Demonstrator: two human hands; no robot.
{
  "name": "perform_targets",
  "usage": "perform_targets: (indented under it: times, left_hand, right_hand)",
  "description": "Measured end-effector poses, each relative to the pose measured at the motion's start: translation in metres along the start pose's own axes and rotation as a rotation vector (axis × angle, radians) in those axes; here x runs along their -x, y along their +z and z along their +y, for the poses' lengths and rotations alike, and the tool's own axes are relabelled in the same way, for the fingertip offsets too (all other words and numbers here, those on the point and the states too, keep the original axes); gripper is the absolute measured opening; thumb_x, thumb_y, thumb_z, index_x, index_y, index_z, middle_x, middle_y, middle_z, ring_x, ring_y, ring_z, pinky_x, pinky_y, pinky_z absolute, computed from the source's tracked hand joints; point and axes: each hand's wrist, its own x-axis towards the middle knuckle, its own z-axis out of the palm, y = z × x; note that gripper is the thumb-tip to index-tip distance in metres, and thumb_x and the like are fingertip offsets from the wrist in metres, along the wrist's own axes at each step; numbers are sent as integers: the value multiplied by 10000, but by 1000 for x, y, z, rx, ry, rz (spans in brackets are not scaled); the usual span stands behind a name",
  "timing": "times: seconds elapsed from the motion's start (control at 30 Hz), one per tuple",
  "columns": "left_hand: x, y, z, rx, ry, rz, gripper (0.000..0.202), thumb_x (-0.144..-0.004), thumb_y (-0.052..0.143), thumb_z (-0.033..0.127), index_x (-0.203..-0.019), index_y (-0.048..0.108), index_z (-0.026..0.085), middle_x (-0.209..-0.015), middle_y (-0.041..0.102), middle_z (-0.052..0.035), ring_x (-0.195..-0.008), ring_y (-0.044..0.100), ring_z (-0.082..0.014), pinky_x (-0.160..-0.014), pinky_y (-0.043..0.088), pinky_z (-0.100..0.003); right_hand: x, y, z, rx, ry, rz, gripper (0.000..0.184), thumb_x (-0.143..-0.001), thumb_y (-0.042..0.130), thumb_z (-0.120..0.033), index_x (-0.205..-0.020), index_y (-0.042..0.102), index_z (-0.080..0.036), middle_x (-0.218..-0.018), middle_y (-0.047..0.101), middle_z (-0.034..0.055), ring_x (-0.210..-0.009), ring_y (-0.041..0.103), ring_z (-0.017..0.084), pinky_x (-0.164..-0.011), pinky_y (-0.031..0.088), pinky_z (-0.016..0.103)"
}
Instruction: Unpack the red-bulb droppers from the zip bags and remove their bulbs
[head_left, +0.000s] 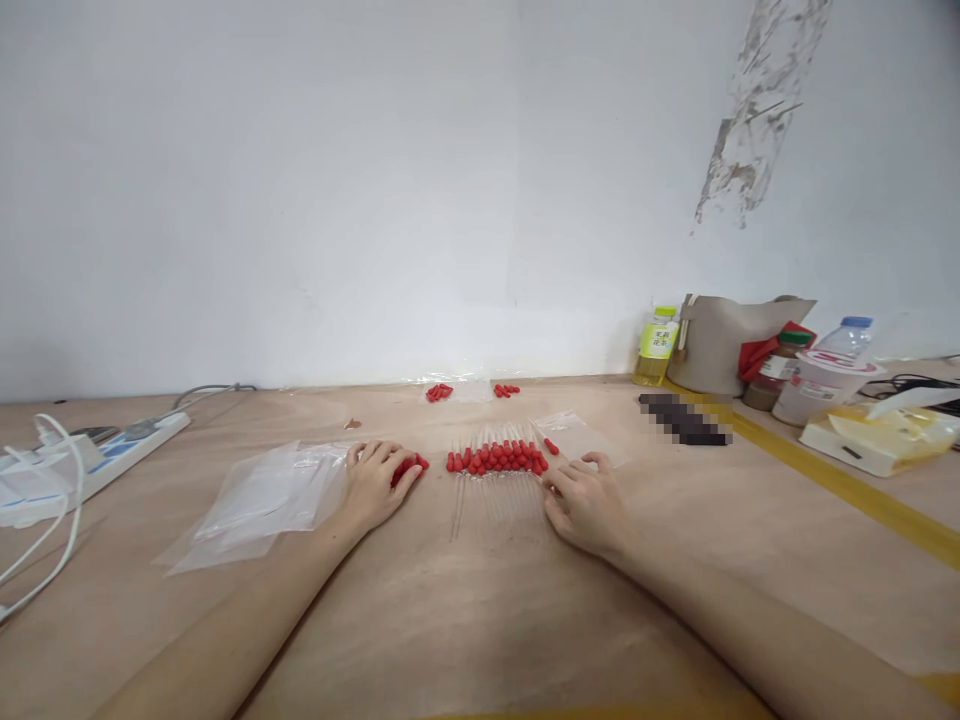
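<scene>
Glass droppers with red rubber bulbs (pixel 499 456) lie in a dense row at mid-table, their thin clear tubes pointing both away from and toward me. My left hand (pixel 379 480) rests cupped over a small group of red bulbs (pixel 409 464), its fingers apart and partly hiding them. Beneath and left of that hand are flat clear plastic bags (pixel 262 505). At the row's right end, my right hand (pixel 585 500) touches the droppers, thumb and index finger apart. One loose dropper (pixel 551 446) lies tilted just beyond its fingertips.
Two small groups of red bulbs (pixel 439 393) (pixel 507 390) lie by the wall with clear plastic. Another clear bag (pixel 574 435) is behind my right hand. At right are a yellow-capped bottle (pixel 658 345), a tissue pack (pixel 874 440) and a cup (pixel 821 390); at left, a power strip (pixel 139 450).
</scene>
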Motion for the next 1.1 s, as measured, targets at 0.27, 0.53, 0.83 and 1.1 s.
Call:
perform_targets:
  times: [0.27, 0.53, 0.83, 1.1]
  left_hand:
    - [1, -6, 13, 54, 35, 67, 177, -819, 482, 322, -898, 614, 234, -935, 609, -47, -892, 503, -207, -858, 252, -408]
    - [-13, -14, 53, 175, 65, -22, 152, -788, 519, 290, -902, 603, 235, -972, 576, -41, -942, 478, -207, -835, 286, -378]
    - [-63, 20, 80, 312, 190, -205, 237, -748, 592, 370, -940, 590, 231, -943, 585, -31, -958, 482, -212, -837, 291, -369]
    - [-75, 43, 77, 403, 202, -204, 95, -768, 590, 281, -805, 634, 205, -775, 614, -11, -812, 560, -172, -792, 331, -343]
  right_hand:
    - [2, -1, -11, -109, 38, -92, 133, -769, 499, -274, -773, 618, -214, -703, 646, 11, -736, 547, 160, -830, 218, 371]
    - [1, -4, -13, -197, 56, -156, 246, -813, 476, -414, -769, 637, -234, -791, 644, 28, -817, 526, 176, -839, 219, 385]
    - [1, -1, -9, -213, 41, -168, 217, -830, 472, -387, -834, 638, -247, -799, 639, 27, -825, 529, 174, -819, 246, 379]
    - [-3, 4, 2, -229, 120, -73, 258, -865, 416, -353, -789, 636, -240, -798, 646, 9, -820, 548, 150, -803, 263, 351]
